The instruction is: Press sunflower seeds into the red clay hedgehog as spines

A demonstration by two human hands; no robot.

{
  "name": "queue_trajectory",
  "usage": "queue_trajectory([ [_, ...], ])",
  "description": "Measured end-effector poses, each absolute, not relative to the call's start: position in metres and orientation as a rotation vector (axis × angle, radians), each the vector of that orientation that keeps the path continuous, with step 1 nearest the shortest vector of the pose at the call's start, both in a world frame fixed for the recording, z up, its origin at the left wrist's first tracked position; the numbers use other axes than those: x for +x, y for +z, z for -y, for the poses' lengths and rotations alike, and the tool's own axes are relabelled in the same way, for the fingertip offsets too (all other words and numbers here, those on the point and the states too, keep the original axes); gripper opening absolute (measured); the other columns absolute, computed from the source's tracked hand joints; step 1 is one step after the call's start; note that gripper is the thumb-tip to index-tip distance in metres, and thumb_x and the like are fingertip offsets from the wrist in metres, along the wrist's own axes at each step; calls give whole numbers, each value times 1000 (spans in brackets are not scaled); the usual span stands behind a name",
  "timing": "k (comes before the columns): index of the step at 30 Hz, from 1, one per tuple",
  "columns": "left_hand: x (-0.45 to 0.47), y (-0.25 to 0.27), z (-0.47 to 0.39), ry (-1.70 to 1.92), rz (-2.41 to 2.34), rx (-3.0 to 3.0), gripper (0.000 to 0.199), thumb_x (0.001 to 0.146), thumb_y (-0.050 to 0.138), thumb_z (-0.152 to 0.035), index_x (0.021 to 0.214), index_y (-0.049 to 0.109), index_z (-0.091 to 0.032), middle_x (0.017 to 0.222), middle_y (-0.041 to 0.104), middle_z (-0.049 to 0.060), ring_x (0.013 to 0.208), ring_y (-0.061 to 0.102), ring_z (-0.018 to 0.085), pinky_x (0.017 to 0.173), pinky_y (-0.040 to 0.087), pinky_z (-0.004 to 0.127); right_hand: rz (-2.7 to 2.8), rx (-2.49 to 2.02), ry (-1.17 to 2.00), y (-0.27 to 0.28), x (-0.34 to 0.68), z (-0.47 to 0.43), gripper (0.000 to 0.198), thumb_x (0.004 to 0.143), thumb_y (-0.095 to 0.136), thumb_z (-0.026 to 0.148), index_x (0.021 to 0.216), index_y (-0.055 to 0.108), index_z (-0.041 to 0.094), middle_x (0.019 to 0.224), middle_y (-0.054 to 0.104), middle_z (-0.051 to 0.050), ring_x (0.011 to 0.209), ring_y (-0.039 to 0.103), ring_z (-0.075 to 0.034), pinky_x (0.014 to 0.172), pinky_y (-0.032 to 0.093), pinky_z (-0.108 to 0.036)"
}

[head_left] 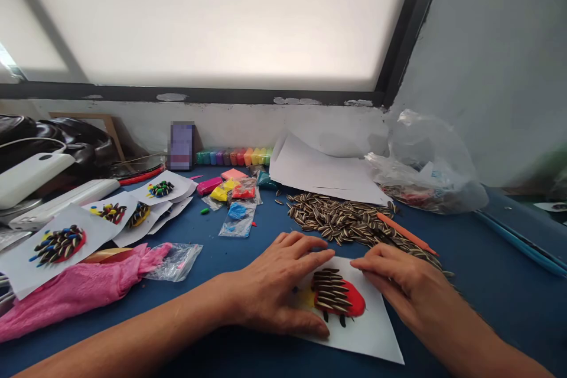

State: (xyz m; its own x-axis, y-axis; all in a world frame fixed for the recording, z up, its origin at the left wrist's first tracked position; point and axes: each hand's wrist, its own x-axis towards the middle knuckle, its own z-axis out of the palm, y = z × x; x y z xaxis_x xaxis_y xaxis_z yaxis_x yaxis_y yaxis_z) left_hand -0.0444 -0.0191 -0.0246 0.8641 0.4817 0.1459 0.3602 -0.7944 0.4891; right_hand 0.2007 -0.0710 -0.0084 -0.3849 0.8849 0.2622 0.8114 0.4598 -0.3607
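A white sheet of paper (376, 339) lies on the blue table in front of me. On it is a red clay shape (355, 300) with rows of striped sunflower seeds (330, 290) pressed into its left part. Some yellow shows at its left end, and small dark pieces stick out below. My left hand (281, 289) rests on the paper's left side, thumb and fingers spread around the shape. Just above the shape's right end, my right hand (394, 277) has thumb and fingertips pinched together. Whatever those fingertips hold, if anything, is hidden.
Behind the paper spreads a pile of sunflower seeds (328, 215), with an orange stick-like tool (407, 234) on it. Coloured clay packets (237, 189) lie mid-table. At left are finished seed pictures (59, 245) and a pink cloth (88, 289). A plastic bag (429, 171) stands back right.
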Motion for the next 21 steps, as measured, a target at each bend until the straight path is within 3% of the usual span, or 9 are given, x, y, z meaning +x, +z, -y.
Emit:
queue_trajectory([
  [7,-41,-20,22,342,-523,2541,85,79,72,-45,148,32,-15,153,35,14,146,20,32,119,19,50,2193,-1521,271,-10,196,77,17,88,54,26,86,71,26,71,67,1,59,64,-14,51,51,-25],
  [11,-41,-25,22,338,-525,2450,88,78,72,-43,148,30,-11,155,30,17,146,19,31,120,19,48,2167,-1587,292,-11,193,80,16,86,56,24,71,61,25,62,65,4,51,60,-13,46,46,-25],
  [15,-41,-30,20,343,-510,2431,88,78,71,-45,147,32,-7,155,30,18,147,19,30,120,17,48,2172,-1569,343,-14,191,81,16,88,51,23,77,62,27,68,68,4,56,63,-13,50,48,-27],
  [21,-40,-29,19,318,-505,2449,80,82,66,-50,146,36,-14,155,32,12,146,24,28,120,15,49,2154,-1580,406,-18,191,81,16,89,51,27,78,63,28,73,69,4,62,65,-15,55,52,-29],
])
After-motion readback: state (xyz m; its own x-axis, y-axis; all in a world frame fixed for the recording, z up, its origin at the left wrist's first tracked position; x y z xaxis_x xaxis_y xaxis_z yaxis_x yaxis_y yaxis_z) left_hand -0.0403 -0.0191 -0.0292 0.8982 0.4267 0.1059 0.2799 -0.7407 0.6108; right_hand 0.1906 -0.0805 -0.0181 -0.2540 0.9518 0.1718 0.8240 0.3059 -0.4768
